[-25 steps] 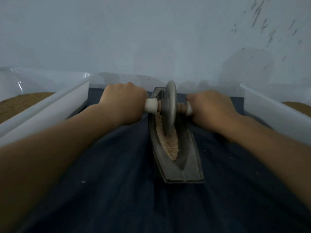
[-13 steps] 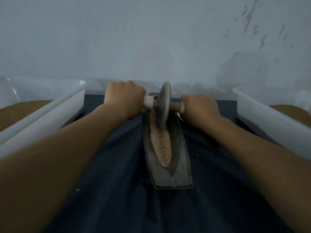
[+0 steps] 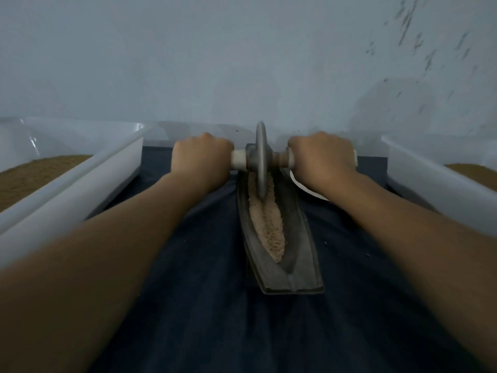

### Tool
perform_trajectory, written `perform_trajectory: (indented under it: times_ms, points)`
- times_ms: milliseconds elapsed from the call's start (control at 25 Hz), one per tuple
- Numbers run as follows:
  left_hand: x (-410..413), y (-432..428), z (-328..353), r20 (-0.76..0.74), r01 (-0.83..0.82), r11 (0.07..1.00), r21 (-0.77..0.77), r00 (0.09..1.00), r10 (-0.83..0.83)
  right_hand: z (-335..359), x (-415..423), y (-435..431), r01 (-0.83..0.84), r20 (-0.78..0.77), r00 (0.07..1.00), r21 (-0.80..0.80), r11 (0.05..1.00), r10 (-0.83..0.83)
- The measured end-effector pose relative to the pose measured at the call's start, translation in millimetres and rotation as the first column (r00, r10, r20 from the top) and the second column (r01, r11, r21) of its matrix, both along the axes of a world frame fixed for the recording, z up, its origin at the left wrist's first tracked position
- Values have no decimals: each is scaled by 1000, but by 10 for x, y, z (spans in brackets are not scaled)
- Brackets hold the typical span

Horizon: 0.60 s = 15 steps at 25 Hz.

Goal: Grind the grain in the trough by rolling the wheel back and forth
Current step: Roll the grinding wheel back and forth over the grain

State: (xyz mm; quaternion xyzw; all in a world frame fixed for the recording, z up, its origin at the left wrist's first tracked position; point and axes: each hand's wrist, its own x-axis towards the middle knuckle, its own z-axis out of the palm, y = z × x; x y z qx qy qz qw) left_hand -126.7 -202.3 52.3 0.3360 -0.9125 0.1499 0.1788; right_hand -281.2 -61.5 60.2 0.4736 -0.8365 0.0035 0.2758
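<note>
The wheel stands upright on its edge at the far end of the trough, its lower rim sunk into the grain, which lies as a pale, pointed strip along the channel toward the near end. The left grip, a bare hand seen from the back, is curled round the axle on the wheel's left side, and only a short white stub of the axle shows between knuckles and wheel. The right grip is wrapped round the other end in the same way; its fingers are hidden beneath the hand, and a sliver of white peeks out past its outer edge. The far tip of the trough is hidden behind wheel and hands. A white curved shape shows just under the right wrist, too little of it to tell what it is. The trough lies on a dark blue cloth, with a few pale crumbs to its right. White bins flank it, the left bin and the right bin, both cut off by the frame and each holding brown meal whose texture is too soft to make out. A pale, flecked wall rises behind.
</note>
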Motion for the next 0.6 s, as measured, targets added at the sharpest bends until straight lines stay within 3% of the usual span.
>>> perform_trajectory:
  times_ms: [80, 160, 320, 400, 480, 600]
  points:
    - [-8, -13, 24, 16, -5, 1000, 26, 1000, 5, 24, 39, -27, 14, -12, 1000, -14, 1000, -14]
    - [247, 90, -80, 47, 44, 999, 14, 998, -45, -15, 70, 217, -82, -8, 997, 64, 995, 82]
    - [670, 323, -124, -22, 216, 948, -233, 974, -227, -84, 164, 790, -198, -87, 976, 36, 980, 200]
    - [532, 289, -130, 16, 159, 961, -225, 987, -159, -123, 111, 655, -166, -93, 981, 35, 986, 168]
    - [214, 161, -98, -5, 6, 994, -107, 1000, -6, -157, -23, 265, -93, -79, 993, -53, 994, 89]
    - [-124, 69, 110, 38, -80, 996, -29, 996, 81, -92, -108, -107, -2, 83, 997, -91, 996, 10]
